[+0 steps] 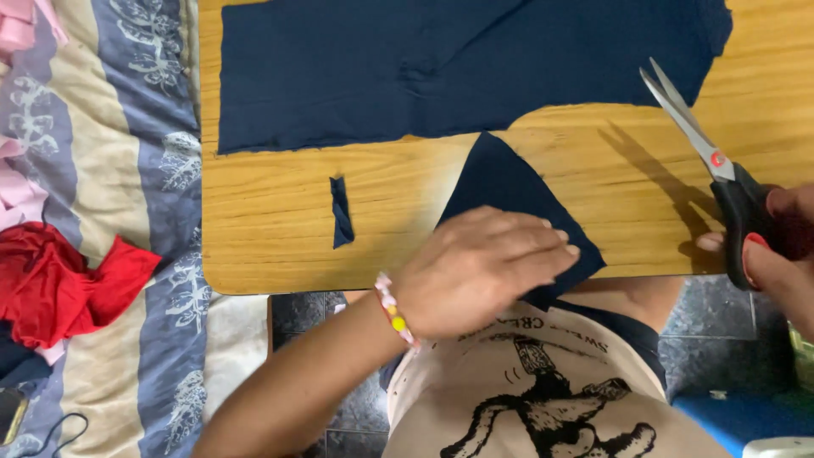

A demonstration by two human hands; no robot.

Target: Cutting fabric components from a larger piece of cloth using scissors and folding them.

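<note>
Navy cloth piece (509,191) is lying at the wooden board's (271,246) near edge; left hand (479,271) is pressing it, fingers together; right hand (784,250) is gripping black-handled scissors (704,148), blades parted; smoothing it taut should be helping a clean cut.

A light wooden table (271,246) with a rounded corner fills the upper middle, its grain lit brightly from above so that sharp shadows fall across it. To the left lies a bed cover (127,127) striped in cream and grey-blue with pale leaf prints, carrying a crumpled red cloth (51,288) and some pink cloth (21,191). Beneath the table shows a dark tiled floor (721,331).
</note>
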